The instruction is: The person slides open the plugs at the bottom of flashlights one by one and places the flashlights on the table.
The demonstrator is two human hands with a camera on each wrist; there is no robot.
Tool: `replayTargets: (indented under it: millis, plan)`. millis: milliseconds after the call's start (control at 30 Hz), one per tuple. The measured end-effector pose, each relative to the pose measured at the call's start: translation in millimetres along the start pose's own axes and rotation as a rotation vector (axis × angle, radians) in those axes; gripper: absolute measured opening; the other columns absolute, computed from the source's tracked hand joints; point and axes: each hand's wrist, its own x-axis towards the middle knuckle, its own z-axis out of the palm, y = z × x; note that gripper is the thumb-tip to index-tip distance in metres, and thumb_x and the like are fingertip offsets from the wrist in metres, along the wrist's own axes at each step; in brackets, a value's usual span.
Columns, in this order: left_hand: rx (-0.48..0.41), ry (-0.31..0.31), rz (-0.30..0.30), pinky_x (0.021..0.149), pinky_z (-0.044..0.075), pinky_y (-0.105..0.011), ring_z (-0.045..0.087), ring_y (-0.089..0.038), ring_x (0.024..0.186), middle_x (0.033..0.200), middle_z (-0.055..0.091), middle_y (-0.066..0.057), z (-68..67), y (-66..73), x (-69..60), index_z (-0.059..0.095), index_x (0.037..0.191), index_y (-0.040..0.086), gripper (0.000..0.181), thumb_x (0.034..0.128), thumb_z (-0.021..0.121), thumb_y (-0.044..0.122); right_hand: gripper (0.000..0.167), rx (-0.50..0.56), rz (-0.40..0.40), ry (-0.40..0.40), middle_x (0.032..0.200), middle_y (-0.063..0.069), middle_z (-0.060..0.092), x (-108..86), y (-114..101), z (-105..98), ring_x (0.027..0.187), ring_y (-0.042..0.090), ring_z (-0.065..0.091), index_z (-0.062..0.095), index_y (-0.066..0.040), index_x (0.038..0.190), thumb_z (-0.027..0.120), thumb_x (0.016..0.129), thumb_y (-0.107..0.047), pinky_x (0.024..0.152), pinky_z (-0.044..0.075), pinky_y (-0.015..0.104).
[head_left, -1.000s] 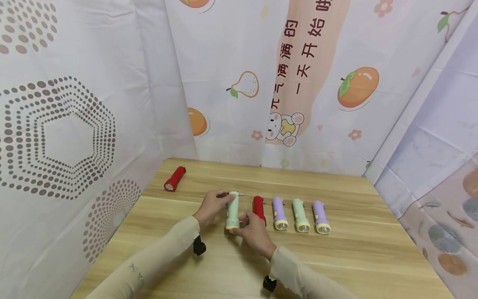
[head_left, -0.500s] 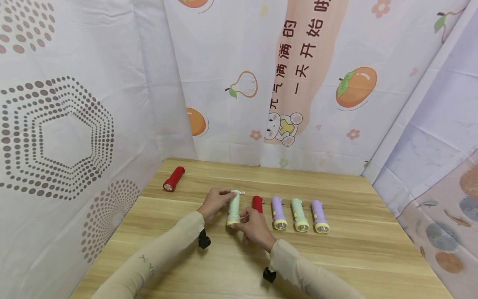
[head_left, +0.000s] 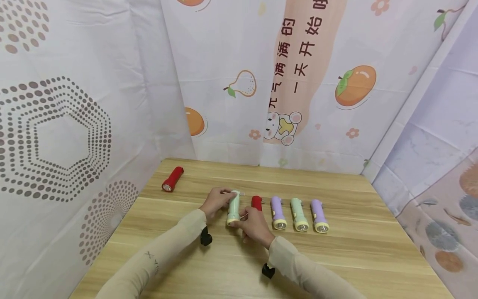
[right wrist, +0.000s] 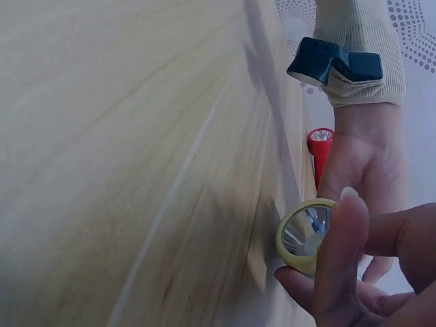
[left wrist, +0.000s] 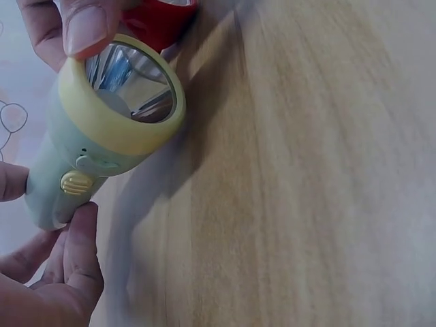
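Observation:
A pale green flashlight (head_left: 233,207) with a yellow head is between my two hands, left of a row of flashlights. My left hand (head_left: 216,200) pinches its tail end. My right hand (head_left: 254,226) pinches the yellow rim at its head. In the left wrist view, the green flashlight (left wrist: 51,153) shows its reflector and a yellow slide switch, with the right thumb (left wrist: 88,30) on the rim. The right wrist view shows the flashlight's reflector (right wrist: 298,233) partly behind my right fingers. A red flashlight (head_left: 256,202) lies just beyond my right hand, which hides its head.
Rightward along the row lie a purple flashlight (head_left: 277,211), another pale green flashlight (head_left: 298,211) and a second purple flashlight (head_left: 319,214). A separate red flashlight (head_left: 173,179) lies at the back left of the wooden table (head_left: 336,265). Printed curtains (head_left: 224,124) enclose the table.
The held green flashlight has shifted slightly away from me and to the right, towards the row. Both hands moved with it, keeping their hold. The other flashlights lie as before.

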Motion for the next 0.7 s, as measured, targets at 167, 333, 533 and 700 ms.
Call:
replayTargets:
  millis: [167,333,533,700]
  plan:
    - [0.003,-0.019,-0.018,0.076,0.06,-0.032,0.07,-0.024,0.09,0.113,0.066,-0.017,0.5,-0.7,4.2,0.065,0.125,-0.003,0.044,0.0958,0.075,0.028,0.036,0.001,0.002,-0.013,0.082,0.014,0.071,2.2,-0.9,-0.6,0.04,0.014,0.055,0.061,0.003,0.107,0.084,0.088,-0.017,0.04,0.053,0.034]
    - [0.02,-0.022,-0.02,0.075,0.06,-0.033,0.07,-0.024,0.088,0.111,0.067,-0.017,2.3,-4.8,5.9,0.066,0.122,-0.003,0.041,0.0954,0.076,0.026,0.033,-0.006,0.008,-0.019,0.082,0.014,0.069,2.1,-0.9,0.2,0.041,0.014,0.056,0.062,0.003,0.106,0.083,0.089,-0.016,0.04,0.053,0.034]
    - [0.053,-0.009,-0.034,0.075,0.059,-0.031,0.071,-0.022,0.087,0.111,0.067,-0.016,3.9,-9.6,8.6,0.067,0.121,-0.003,0.04,0.0951,0.076,0.027,0.028,-0.012,0.007,-0.036,0.084,0.016,0.069,2.7,-0.4,-0.1,0.043,0.014,0.057,0.062,0.002,0.105,0.081,0.091,-0.015,0.042,0.054,0.034]
    - [0.068,-0.003,-0.04,0.075,0.059,-0.031,0.069,-0.022,0.087,0.11,0.068,-0.014,3.1,-8.7,9.1,0.069,0.119,-0.002,0.039,0.0951,0.076,0.028,0.028,-0.017,0.003,-0.047,0.083,0.016,0.07,3.3,-0.9,-0.8,0.042,0.014,0.058,0.061,0.001,0.107,0.079,0.093,-0.014,0.042,0.054,0.035]
